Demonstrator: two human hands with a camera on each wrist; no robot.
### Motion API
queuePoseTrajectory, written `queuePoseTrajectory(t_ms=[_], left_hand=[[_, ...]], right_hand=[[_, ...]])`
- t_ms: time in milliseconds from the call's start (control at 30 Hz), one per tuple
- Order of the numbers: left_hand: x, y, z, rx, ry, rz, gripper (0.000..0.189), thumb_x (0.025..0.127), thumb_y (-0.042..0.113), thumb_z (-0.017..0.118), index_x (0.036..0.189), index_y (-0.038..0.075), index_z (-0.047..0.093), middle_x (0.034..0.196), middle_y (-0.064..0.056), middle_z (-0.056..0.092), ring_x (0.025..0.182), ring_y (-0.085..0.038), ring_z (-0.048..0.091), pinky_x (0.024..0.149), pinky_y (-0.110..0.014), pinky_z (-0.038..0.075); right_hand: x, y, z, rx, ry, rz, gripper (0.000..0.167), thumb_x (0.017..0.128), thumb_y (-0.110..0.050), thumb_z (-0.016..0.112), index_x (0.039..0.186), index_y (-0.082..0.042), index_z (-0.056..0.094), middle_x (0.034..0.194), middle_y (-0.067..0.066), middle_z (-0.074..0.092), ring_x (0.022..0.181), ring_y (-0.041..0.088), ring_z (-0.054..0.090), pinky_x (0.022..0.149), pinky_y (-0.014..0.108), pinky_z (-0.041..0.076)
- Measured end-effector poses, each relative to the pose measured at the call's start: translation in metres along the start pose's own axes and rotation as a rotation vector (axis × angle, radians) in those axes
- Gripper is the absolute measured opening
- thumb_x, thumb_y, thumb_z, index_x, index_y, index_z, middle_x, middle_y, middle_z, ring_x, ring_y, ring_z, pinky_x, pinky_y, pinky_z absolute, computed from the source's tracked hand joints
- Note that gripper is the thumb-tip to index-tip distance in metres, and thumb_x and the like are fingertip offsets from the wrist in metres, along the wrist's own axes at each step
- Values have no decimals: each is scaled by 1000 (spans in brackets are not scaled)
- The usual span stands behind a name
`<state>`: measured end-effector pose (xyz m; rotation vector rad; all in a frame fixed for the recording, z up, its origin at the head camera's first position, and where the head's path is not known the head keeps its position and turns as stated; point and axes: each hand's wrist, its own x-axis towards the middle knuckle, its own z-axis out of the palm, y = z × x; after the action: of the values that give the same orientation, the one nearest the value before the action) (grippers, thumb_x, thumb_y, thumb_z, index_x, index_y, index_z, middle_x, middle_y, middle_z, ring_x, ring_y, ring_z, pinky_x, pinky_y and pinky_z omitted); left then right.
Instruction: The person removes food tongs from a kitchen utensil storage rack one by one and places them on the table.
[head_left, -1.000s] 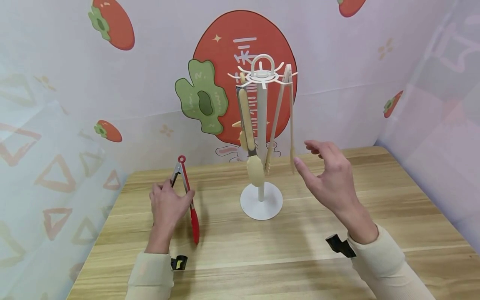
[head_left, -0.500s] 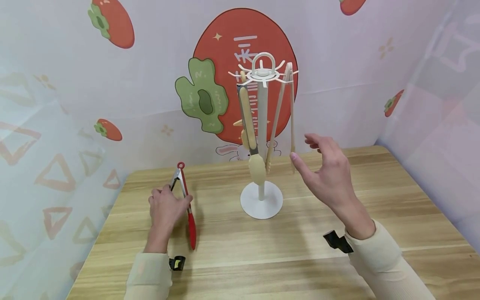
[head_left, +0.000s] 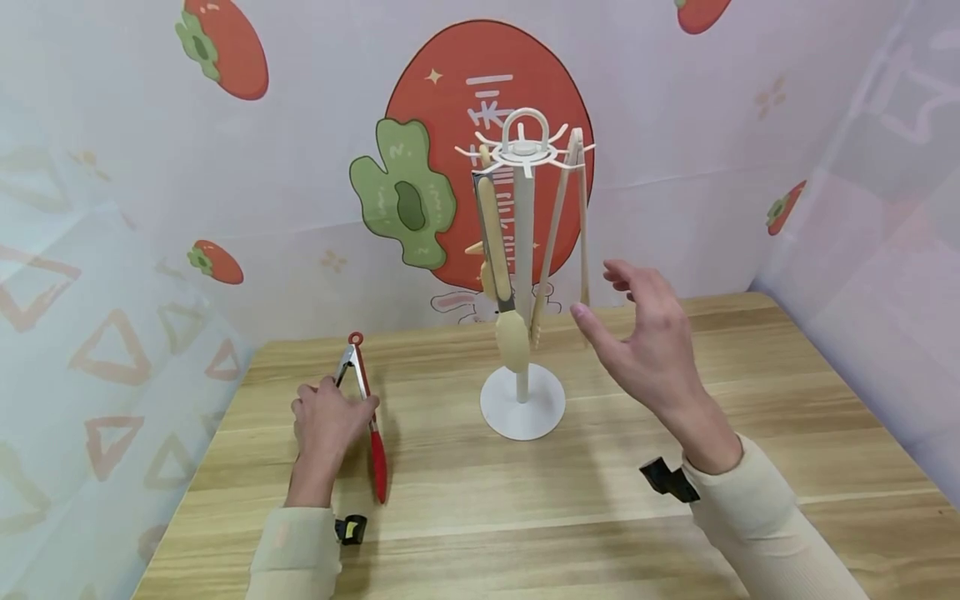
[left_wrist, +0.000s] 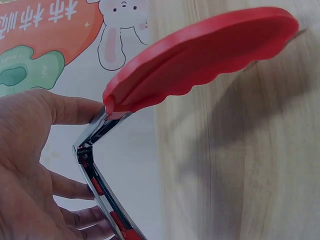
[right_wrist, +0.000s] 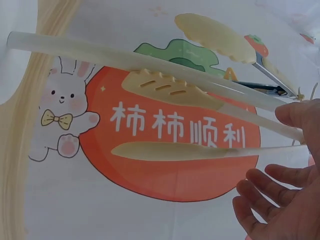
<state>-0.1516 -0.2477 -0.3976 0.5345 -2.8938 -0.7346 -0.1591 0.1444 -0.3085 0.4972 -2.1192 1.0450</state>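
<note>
My left hand (head_left: 326, 425) grips a pair of red-tipped metal tongs (head_left: 378, 467) over the left side of the table. The left wrist view shows the thumb against one arm of these spread tongs and the fingers along the other, with a red scalloped tip (left_wrist: 200, 60) nearest the camera. Ring end up, they stand tilted. My right hand (head_left: 648, 342) is empty, fingers spread and slightly bent, its thumb tip right by a pair of cream tongs (head_left: 553, 233). Those hang with arms apart from the right side of a white hook stand (head_left: 522, 421).
More cream-tipped tongs (head_left: 512, 342) with a metal edge hang on the stand's left side. Several hooks (head_left: 528, 171) stick out around its top, under a loop handle (head_left: 525, 112). A wooden table (head_left: 465, 517) bears the stand; a printed cloth (head_left: 300, 150) rises behind.
My left hand and the red-tipped tongs have shifted slightly left and toward me. The right hand has drifted left, closer to the hanging cream tongs. The stand has not moved.
</note>
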Motion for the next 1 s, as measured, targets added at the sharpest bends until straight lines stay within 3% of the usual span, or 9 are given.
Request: queuePoseTrajectory(t_ms=[400, 1000], left_hand=[[1, -10, 3, 49, -11, -15, 64, 84, 39, 71, 115, -14, 53, 104, -31, 42, 95, -49, 42, 68, -54, 43], [9, -18, 5, 99, -106, -40, 52, 83, 38, 66, 100, -10, 54, 100, -31, 41, 93, -50, 42, 67, -53, 44]], right_hand=[[9, -6, 13, 6, 45, 25, 63, 85, -25, 80, 135, 4, 56, 123, 20, 60, 111, 34, 57, 93, 49, 41], [19, -12, 28, -19, 72, 105, 67, 87, -33, 77, 136, 6, 53, 116, 22, 59, 108, 35, 55, 86, 50, 40]])
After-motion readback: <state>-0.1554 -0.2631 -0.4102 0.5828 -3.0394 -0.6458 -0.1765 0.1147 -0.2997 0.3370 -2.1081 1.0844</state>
